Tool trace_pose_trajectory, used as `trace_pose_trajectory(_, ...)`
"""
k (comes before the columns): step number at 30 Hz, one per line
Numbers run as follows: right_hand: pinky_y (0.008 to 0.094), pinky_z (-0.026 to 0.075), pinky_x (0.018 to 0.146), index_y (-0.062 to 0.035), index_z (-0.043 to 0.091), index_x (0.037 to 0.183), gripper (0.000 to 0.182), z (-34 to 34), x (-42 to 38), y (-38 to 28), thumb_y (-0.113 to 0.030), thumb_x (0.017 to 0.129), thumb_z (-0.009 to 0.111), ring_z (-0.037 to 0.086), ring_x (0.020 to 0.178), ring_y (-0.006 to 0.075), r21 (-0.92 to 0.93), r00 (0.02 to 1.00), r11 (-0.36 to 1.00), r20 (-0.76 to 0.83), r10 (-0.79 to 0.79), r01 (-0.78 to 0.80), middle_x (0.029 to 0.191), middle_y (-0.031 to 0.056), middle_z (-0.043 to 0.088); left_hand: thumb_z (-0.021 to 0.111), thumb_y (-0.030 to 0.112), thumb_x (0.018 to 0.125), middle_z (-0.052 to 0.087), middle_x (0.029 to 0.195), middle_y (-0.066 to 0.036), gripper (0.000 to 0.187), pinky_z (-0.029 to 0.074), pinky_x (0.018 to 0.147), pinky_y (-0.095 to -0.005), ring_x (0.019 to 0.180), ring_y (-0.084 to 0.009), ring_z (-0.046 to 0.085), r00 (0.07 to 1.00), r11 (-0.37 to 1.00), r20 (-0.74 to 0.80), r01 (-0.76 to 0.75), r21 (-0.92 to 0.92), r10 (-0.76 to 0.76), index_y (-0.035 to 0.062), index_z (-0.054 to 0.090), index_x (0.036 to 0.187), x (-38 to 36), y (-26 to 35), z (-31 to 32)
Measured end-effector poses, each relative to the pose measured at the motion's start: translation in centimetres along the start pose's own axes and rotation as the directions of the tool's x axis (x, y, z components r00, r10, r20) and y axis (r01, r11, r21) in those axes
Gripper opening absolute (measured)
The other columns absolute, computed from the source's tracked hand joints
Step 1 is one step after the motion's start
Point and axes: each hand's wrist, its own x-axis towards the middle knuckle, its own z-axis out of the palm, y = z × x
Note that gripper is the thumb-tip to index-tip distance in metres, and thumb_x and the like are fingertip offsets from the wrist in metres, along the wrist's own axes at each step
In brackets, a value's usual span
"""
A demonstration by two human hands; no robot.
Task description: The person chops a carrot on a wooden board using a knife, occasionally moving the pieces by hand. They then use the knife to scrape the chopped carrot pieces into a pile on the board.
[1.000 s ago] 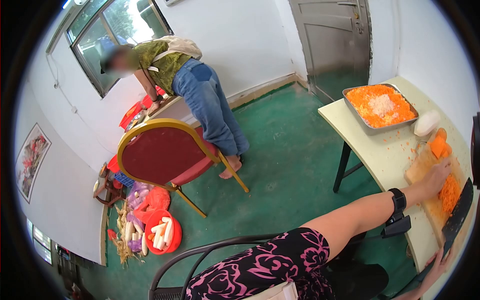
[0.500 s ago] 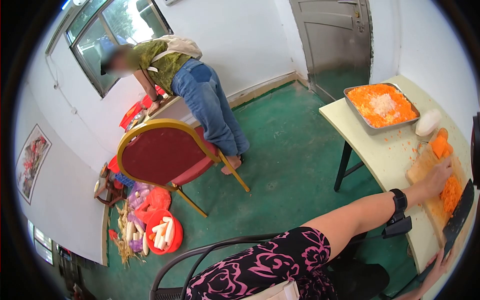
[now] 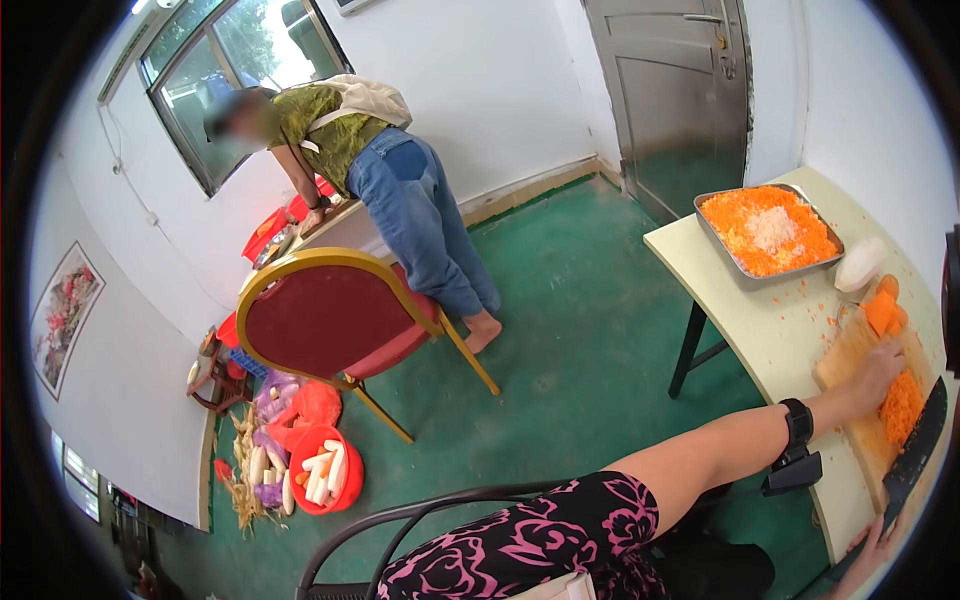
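Observation:
My left hand [image 3: 874, 380], at the end of the arm with a black wrist strap, is curled down on the wooden cutting board [image 3: 840, 365]. It presses on carrot slices [image 3: 882, 312] that stick out past its fingertips; the undersides of the fingers are hidden. Beside it lies a heap of shredded carrot [image 3: 902, 408]. In the lower right corner my right hand [image 3: 872, 558] grips the handle of a dark-bladed kitchen knife [image 3: 918, 445]. The blade lies along the near edge of the shreds.
A metal tray [image 3: 745, 268] of shredded carrot with a paler heap stands on the table [image 3: 690, 240], near a peeled white radish [image 3: 860, 264]. A person [image 3: 400, 180] leans over another table behind a red chair [image 3: 310, 315]. A red bucket [image 3: 350, 490] holds radishes.
My left hand has shifted slightly back toward the shredded heap, baring more of the slices. The knife stays beside the heap. The view has moved a little.

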Motion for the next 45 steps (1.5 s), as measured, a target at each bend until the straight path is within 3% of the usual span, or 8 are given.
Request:
trace_pose_trajectory(8, 0.0256, 0.04, 0.052, 0.0041, 0.041, 0.13, 0.047, -0.2, 0.1, 0.4, -0.005, 0.087, 0.059, 0.044, 0.055, 0.0139, 0.033, 1.0, 0.999, -0.003, 0.005, -0.004, 0.069, 0.0092, 0.053, 0.044, -0.008, 0.07, 0.045, 0.084, -0.021, 0.006, 0.042, 0.068, -0.0403, 0.081, -0.0389, 0.049, 0.991, 0.995, 0.112, 0.066, 0.074, -0.074, -0.0055, 0.044, 0.075, -0.6, -0.5, 0.9)
trace_pose_trajectory(23, 0.0259, 0.04, 0.05, 0.0043, 0.041, 0.13, 0.047, -0.7, 0.1, 1.2, -0.005, 0.087, 0.059, 0.044, 0.054, 0.0137, 0.027, 0.999, 0.999, 0.011, 0.041, -0.042, 0.069, 0.0093, 0.053, 0.044, -0.008, 0.073, 0.044, 0.085, -0.024, 0.004, 0.041, 0.066, -0.0416, 0.081, -0.0414, 0.049, 0.994, 0.997, 0.081, 0.078, 0.003, -0.078, -0.0066, 0.041, 0.076, -0.2, 0.8, -0.5)
trace_pose_trajectory(26, 0.0197, 0.032, 0.044, -0.006, 0.033, 0.138, 0.047, -1.6, 0.7, 6.2, -0.017, 0.094, 0.049, 0.04, 0.05, 0.0054, 0.035, 0.994, 0.998, -0.093, 0.061, -0.058, 0.069, 0.0004, 0.041, 0.044, -0.008, 0.073, 0.045, 0.084, -0.023, 0.005, 0.042, 0.065, -0.0421, 0.079, -0.041, 0.049, 0.988, 0.996, 0.119, 0.092, 0.024, -0.094, -0.0055, 0.042, 0.076, -0.2, 0.6, -0.4)
trace_pose_trajectory(32, 0.0193, 0.032, 0.044, -0.0063, 0.031, 0.139, 0.049, -1.9, 0.5, 6.9, -0.018, 0.094, 0.049, 0.037, 0.048, 0.0049, 0.037, 0.993, 0.998, -0.106, 0.055, -0.051, 0.068, -0.0004, 0.041, 0.044, -0.008, 0.072, 0.045, 0.083, -0.021, 0.005, 0.043, 0.065, -0.0421, 0.077, -0.0391, 0.049, 0.999, 1.0, 0.041, 0.027, 0.005, -0.027, -0.0035, 0.044, 0.075, -0.3, -0.1, 0.8)
trace_pose_trajectory(35, 0.0186, 0.031, 0.044, -0.0079, 0.03, 0.139, 0.05, -2.6, 0.9, 8.1, -0.018, 0.094, 0.049, 0.037, 0.048, 0.0043, 0.026, 0.997, 0.999, -0.067, 0.041, -0.039, 0.068, -0.0007, 0.041, 0.045, -0.008, 0.072, 0.045, 0.084, -0.02, 0.005, 0.043, 0.065, -0.0415, 0.077, -0.0388, 0.05, 0.991, 0.997, 0.125, 0.028, 0.074, -0.037, -0.0041, 0.044, 0.075, -0.5, -0.4, 0.5)
trace_pose_trajectory(42, 0.018, 0.03, 0.042, -0.0096, 0.032, 0.139, 0.049, -2.5, 1.5, 8.4, -0.018, 0.094, 0.049, 0.038, 0.047, 0.0039, 0.016, 0.994, 0.997, -0.085, 0.072, -0.071, 0.066, -0.0013, 0.04, 0.045, -0.009, 0.071, 0.045, 0.085, -0.02, 0.007, 0.043, 0.065, -0.0417, 0.077, -0.0396, 0.05, 0.993, 0.998, 0.115, 0.033, 0.044, -0.038, -0.0047, 0.043, 0.076, -0.3, 0.2, 0.0)
trace_pose_trajectory(45, 0.0179, 0.03, 0.042, -0.0097, 0.032, 0.139, 0.049, -2.4, 1.3, 8.0, -0.018, 0.094, 0.049, 0.037, 0.047, 0.004, 0.029, 0.997, 0.999, -0.071, 0.018, -0.016, 0.066, -0.0014, 0.04, 0.045, -0.01, 0.07, 0.045, 0.085, -0.02, 0.008, 0.043, 0.065, -0.0417, 0.078, -0.0397, 0.05, 0.991, 0.998, 0.124, 0.04, 0.05, -0.046, -0.0047, 0.044, 0.076, -0.5, -0.4, 0.2)
